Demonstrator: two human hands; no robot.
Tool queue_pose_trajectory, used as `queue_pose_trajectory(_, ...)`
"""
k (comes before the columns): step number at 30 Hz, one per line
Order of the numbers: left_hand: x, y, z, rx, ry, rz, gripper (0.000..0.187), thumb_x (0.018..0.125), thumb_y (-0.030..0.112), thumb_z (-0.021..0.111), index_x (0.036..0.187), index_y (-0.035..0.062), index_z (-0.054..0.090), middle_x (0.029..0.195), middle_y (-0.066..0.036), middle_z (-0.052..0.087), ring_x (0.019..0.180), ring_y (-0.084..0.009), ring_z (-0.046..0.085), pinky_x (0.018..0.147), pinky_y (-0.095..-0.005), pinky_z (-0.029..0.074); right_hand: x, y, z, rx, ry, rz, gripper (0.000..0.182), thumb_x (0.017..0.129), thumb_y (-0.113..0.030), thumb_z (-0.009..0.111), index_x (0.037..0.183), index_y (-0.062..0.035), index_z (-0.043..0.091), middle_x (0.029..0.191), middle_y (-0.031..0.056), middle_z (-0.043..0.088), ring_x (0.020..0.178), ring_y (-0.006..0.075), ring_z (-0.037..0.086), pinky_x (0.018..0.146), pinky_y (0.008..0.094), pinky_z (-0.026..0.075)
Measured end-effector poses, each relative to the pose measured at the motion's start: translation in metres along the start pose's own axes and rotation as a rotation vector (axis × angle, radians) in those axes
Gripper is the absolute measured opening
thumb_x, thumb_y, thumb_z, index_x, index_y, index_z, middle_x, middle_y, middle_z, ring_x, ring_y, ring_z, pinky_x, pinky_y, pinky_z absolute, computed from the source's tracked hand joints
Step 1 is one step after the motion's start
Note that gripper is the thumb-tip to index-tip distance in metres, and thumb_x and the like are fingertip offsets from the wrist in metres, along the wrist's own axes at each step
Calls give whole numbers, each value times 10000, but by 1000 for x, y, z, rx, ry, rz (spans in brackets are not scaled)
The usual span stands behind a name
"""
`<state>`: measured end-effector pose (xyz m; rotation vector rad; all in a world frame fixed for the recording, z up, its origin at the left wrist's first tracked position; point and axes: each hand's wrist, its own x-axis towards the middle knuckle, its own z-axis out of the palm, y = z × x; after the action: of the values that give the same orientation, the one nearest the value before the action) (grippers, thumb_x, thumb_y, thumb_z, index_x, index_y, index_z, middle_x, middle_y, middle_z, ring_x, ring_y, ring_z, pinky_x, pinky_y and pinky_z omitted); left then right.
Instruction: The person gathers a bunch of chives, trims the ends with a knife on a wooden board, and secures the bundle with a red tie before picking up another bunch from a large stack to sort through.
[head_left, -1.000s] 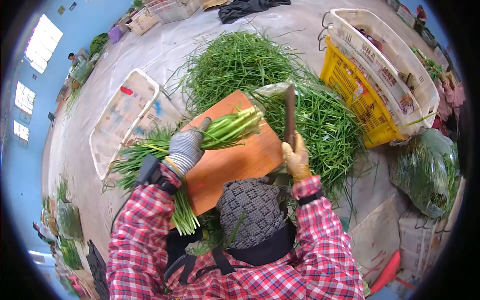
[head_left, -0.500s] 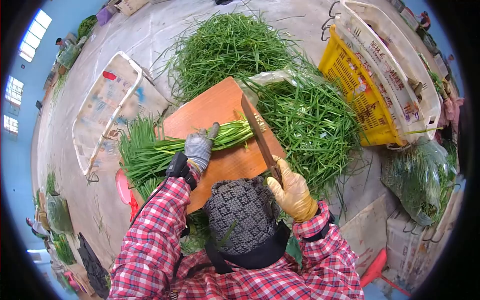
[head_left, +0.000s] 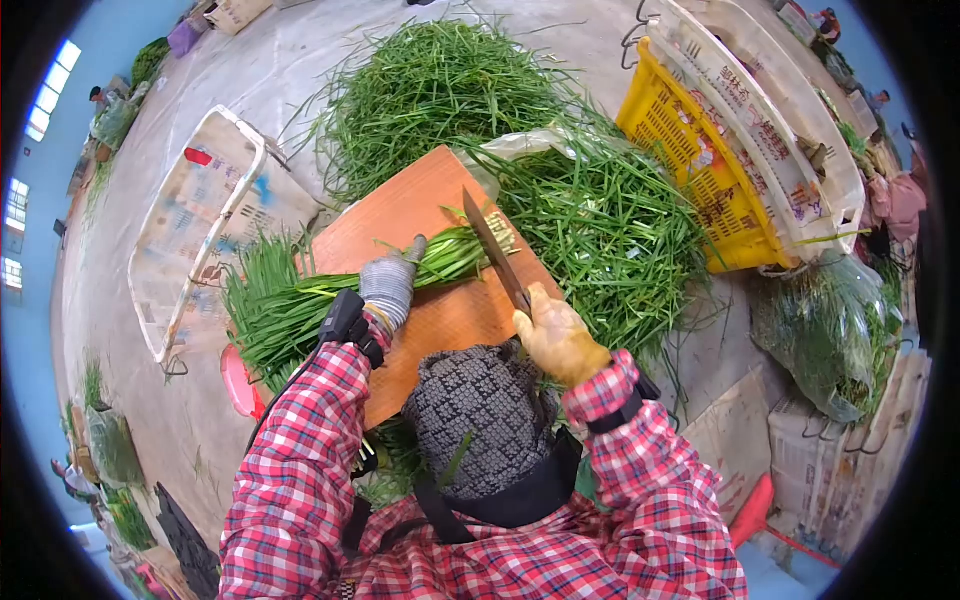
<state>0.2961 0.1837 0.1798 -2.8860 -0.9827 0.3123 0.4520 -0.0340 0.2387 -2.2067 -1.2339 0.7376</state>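
Note:
My left hand (head_left: 388,287), in a grey striped glove, is closed over a bunch of green chives (head_left: 305,308) and presses it on the orange-brown cutting board (head_left: 385,222). The leafy ends spread out past the board's left side. In a yellow glove, my right hand (head_left: 563,338) grips the handle of a long knife (head_left: 492,243). The blade lies across the pale stem ends at the bunch's right end. Short cut-off stem pieces (head_left: 503,232) sit on the board just beyond the blade.
Heaps of loose green stalks (head_left: 445,95) lie behind the board and to its right (head_left: 600,235). A yellow crate (head_left: 690,150) and white crates (head_left: 780,130) stand at right, above a filled plastic bag (head_left: 830,330). Another white crate (head_left: 205,225) is at left, near a pink basin (head_left: 238,380).
The knife and my right hand have moved left and slightly up, so the blade now crosses the stems. Cut stem pieces now show right of the blade. My left hand still holds the bunch.

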Motion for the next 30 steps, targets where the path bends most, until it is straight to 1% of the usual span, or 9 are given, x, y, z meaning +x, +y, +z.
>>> queue_pose_trajectory(5, 0, -5, -1, -39, -10, -9, 503, 874, 50, 427, 1339, 236, 382, 954, -166, 631, 766, -335, 654, 632, -426, 516, 11, -14, 14, -58, 3, 136, 396, 870, -268, 538, 1129, 31, 518, 936, 250, 616, 881, 411, 599, 758, 471, 474)
queue_pose_trajectory(9, 0, -11, 8, -61, 74, 37, 492, 870, 51, 428, 1326, 230, 394, 940, -158, 633, 765, -338, 650, 632, -427, 514, 17, -22, 11, -96, -84, 141, 391, 869, -303, 536, 1079, 22, 484, 889, 250, 627, 864, 398, 612, 763, 470, 485)
queue_pose_trajectory(13, -2, -10, 3, -30, 74, 64, 493, 857, 48, 442, 1318, 219, 402, 927, -161, 630, 758, -338, 646, 618, -427, 510, 69, -6, 61, 2, 85, 112, 376, 858, -301, 542, 1069, 0, 458, 832, 237, 634, 800, 399, 625, 712, 499, 490)
queue_pose_trajectory(16, -2, -8, 0, -132, 52, -32, 508, 812, 27, 471, 1296, 175, 436, 876, -181, 625, 757, -342, 642, 614, -441, 505, 91, -32, 80, -62, 25, 136, 392, 850, -307, 517, 1100, -13, 443, 852, 229, 638, 801, 393, 629, 707, 495, 494)
queue_pose_trajectory(19, -4, -5, -7, -103, 23, -67, 545, 794, 26, 496, 1315, 170, 430, 882, -193, 622, 766, -345, 642, 627, -444, 507, 80, -15, 73, 61, 89, 153, 340, 862, -298, 526, 1058, -30, 456, 923, 234, 643, 878, 365, 635, 781, 474, 490)
queue_pose_trajectory(20, 0, -8, -4, -96, -18, -82, 604, 779, 16, 511, 1350, 178, 398, 918, -192, 621, 784, -351, 641, 655, -451, 510, 69, -4, 70, 112, 105, 150, 404, 848, -311, 520, 1143, -45, 446, 873, 224, 637, 829, 393, 622, 753, 493, 481)
queue_pose_trajectory(26, 6, -11, -21, -112, -66, -63, 606, 785, 17, 487, 1360, 180, 395, 947, -183, 637, 840, -365, 636, 700, -457, 507, 30, 43, 34, 51, 180, 152, 410, 840, -371, 520, 1124, -79, 479, 885, 224, 648, 810, 389, 634, 741, 492, 497)
queue_pose_trajectory(28, 7, -14, -38, -89, -91, -53, 613, 777, 26, 506, 1364, 164, 390, 935, -199, 642, 840, -372, 635, 698, -463, 505, 45, 50, 22, -43, 228, 257, 408, 842, -383, 518, 1100, -67, 498, 833, 215, 645, 765, 386, 632, 694, 485, 504)
queue_pose_trajectory(30, 3, -26, -43, -93, -14, -71, 612, 781, 32, 507, 1366, 161, 385, 926, -202, 642, 836, -374, 635, 699, -464, 505, 52, 67, 13, 240, 358, 211, 322, 858, -295, 546, 1062, -47, 521, 798, 202, 639, 748, 390, 626, 658, 462, 499)
